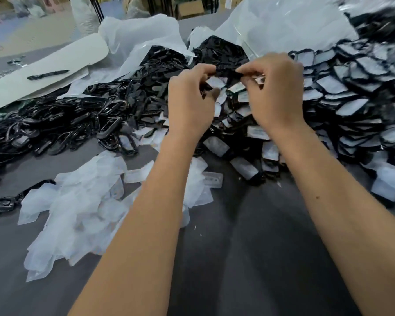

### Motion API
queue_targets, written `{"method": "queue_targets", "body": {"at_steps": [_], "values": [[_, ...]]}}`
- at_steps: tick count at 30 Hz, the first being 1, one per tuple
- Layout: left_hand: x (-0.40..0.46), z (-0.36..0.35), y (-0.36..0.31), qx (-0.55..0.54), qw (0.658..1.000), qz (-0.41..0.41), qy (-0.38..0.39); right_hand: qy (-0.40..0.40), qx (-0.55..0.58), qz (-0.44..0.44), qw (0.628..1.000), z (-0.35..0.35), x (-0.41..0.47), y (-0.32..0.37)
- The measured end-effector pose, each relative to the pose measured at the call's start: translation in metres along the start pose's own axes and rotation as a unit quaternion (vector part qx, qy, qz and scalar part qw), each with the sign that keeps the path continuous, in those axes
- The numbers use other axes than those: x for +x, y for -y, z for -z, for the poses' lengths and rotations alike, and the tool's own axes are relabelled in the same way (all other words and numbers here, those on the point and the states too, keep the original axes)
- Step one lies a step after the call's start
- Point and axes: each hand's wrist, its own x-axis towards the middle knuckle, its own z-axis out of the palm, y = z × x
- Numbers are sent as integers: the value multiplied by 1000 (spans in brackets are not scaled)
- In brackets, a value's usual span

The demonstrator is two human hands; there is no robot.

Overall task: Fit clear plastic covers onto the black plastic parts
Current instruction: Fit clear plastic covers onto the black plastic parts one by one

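Head-worn view, facing forward and down, close over table (249, 258)

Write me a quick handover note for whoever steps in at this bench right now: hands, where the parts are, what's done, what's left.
Left hand and right hand are raised over the piles, together pinching one black part; its cover state is unclear.
Uncovered black parts are heaped on the left.
Loose clear covers lie near the front left of the grey table.
Covered parts are stacked on the right, so many are done.
Left: finish this piece, then work through the left heap.
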Motion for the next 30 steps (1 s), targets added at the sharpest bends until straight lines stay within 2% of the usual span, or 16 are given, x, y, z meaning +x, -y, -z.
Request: {"method": "queue_targets", "body": {"at_steps": [2,6,9,13,16,19,21,24,27,30], "values": [[3,-23,-17,20,999,-27,6,-21,-103,-21,994,8,9,-16],[-3,-54,-42,61,996,-44,40,85,-224,-48,970,12,16,-36],[-6,-60,-42,59,997,-36,39,98,-218,-42,970,14,20,-39],[-17,-49,-34,29,999,-9,13,72,-183,-51,979,11,21,-28],[-25,-27,-17,48,999,13,2,65,-144,-17,987,-6,12,1],[-29,4,4,95,995,34,-13,102,-117,27,988,-29,-1,31],[-33,29,26,130,988,71,-34,140,-90,61,984,-48,-9,49],[-44,64,60,207,959,185,-51,191,-73,91,975,-75,-16,73],[-58,84,78,255,929,264,-35,227,-136,100,959,-95,-15,87],[-64,87,87,236,930,282,-27,254,-181,78,947,-106,-10,92]]}}
